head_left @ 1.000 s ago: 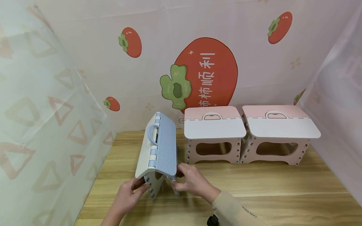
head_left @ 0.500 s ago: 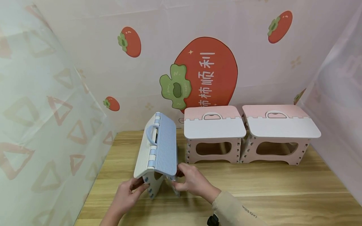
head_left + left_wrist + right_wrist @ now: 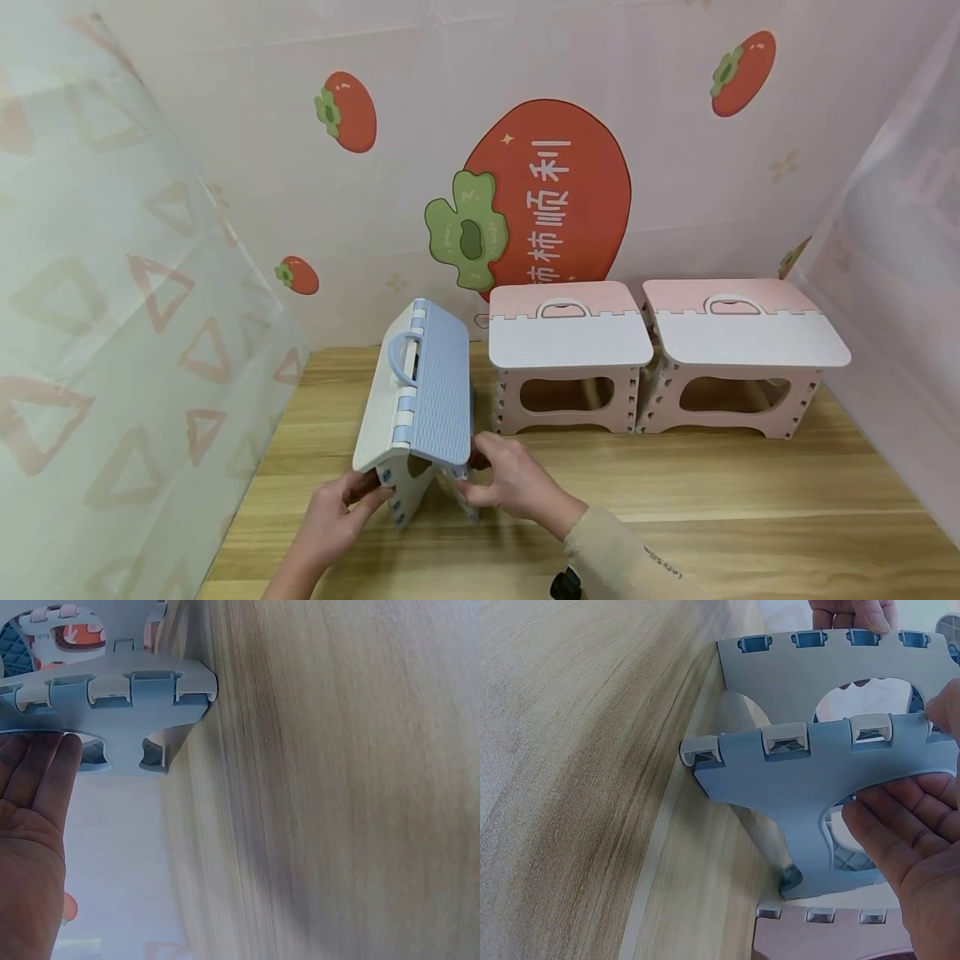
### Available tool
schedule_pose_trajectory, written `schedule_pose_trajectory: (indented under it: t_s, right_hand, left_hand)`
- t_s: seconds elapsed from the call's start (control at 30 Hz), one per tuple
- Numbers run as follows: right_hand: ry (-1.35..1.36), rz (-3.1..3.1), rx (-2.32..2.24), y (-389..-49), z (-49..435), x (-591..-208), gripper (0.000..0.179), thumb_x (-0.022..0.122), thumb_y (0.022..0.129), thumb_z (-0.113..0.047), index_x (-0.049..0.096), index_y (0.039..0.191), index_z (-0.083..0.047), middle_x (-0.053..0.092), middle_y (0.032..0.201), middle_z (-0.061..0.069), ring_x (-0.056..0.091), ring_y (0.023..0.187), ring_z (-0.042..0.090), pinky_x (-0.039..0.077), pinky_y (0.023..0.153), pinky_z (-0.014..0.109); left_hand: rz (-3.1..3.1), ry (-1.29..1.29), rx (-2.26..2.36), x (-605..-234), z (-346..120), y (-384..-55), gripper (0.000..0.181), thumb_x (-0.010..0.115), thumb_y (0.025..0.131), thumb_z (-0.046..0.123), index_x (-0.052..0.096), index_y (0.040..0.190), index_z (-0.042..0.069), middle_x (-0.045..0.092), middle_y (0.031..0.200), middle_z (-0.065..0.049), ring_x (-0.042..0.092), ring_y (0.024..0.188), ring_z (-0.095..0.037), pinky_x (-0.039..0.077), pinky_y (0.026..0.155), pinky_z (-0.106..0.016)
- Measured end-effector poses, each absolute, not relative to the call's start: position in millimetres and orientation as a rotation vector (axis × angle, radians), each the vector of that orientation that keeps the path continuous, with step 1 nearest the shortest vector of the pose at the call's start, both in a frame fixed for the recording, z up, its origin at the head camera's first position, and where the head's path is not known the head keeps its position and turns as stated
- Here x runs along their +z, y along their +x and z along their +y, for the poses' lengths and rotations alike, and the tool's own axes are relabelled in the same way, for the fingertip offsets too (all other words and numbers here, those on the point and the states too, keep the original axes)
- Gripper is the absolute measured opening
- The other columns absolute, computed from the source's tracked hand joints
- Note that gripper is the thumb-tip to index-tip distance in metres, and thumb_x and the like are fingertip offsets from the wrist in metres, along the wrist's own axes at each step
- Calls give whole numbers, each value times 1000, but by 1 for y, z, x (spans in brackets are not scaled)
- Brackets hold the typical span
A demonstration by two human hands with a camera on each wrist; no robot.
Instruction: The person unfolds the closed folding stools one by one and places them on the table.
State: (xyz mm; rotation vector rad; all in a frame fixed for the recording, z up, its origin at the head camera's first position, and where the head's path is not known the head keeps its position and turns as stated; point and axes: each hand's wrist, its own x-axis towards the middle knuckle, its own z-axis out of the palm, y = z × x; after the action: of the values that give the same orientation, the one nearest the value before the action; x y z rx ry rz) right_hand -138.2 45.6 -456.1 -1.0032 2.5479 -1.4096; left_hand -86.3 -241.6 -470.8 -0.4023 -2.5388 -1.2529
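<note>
A blue-and-white folding stool [image 3: 442, 383] stands half folded on the left of the table, its two top halves sloping down from a raised hinge line with a carry handle [image 3: 400, 360]. My left hand [image 3: 337, 512] pinches the near edge of the left leg panel [image 3: 780, 671], thumb in front and fingers behind. On the other side, my right hand [image 3: 510, 479] holds the right leg panel [image 3: 750, 772] between thumb and fingers. In the right wrist view, fingers [image 3: 885, 832] pass behind that panel by its cutout. The left fingertips [image 3: 71, 742] lie against the outer face in the left wrist view.
Two pink-and-white folding stools, one in the middle [image 3: 570, 342] and one at right [image 3: 746, 340], stand unfolded side by side along the back. A printed curtain [image 3: 390, 192] hangs behind the wooden table [image 3: 712, 517] and down both sides.
My left hand has drawn slightly to the left with the left leg panel, and the stool's top halves have spread a little. The right hand stays almost in place.
</note>
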Motion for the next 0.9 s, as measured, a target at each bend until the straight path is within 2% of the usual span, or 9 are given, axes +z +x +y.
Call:
schedule_pose_trajectory:
  t_s: [0.9]
  right_hand:
    - [-1025, 2574, -1408, -137, 48, -455, 26, 77, 87, -14, 63, 108, -8, 68, 102, 6, 69, 92, 25, 61, 80, 36]
  left_hand:
    - [-2557, -372, -1198, -468, -249, -85, 25, 77, 87, 1, 74, 111, 8, 78, 102, -9, 73, 89, -7, 62, 68, -26]
